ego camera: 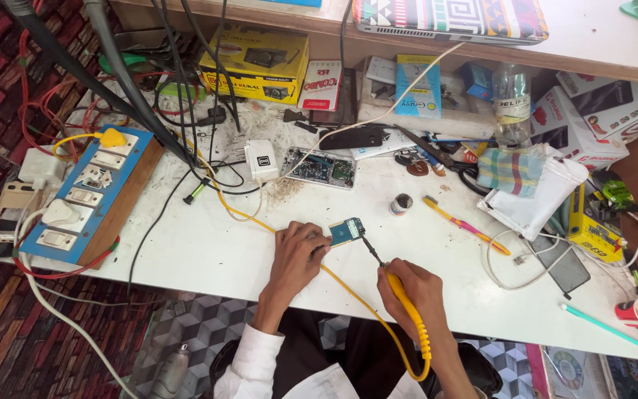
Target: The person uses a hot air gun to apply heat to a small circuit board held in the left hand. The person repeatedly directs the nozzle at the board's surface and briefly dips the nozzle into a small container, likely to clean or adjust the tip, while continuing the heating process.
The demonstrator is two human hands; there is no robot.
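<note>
Pinning the small blue circuit board [346,231] flat on the white worktable [208,251], the left hand [297,255] steadies it with its fingertips; right hand [407,290], fist-wrapped around the yellow-handled soldering iron [396,292], angles the tip onto the board's near edge.

One soldering iron [405,299], one circuit board [345,230], two hands.

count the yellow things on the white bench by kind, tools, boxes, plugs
Yellow-handled soldering iron, held in the right hand: 1
Yellow toothbrush: 1
Yellow boxes: 2, one at the back, one at the right edge
Yellow plug on the blue switch board: 1
Total: 5
</note>
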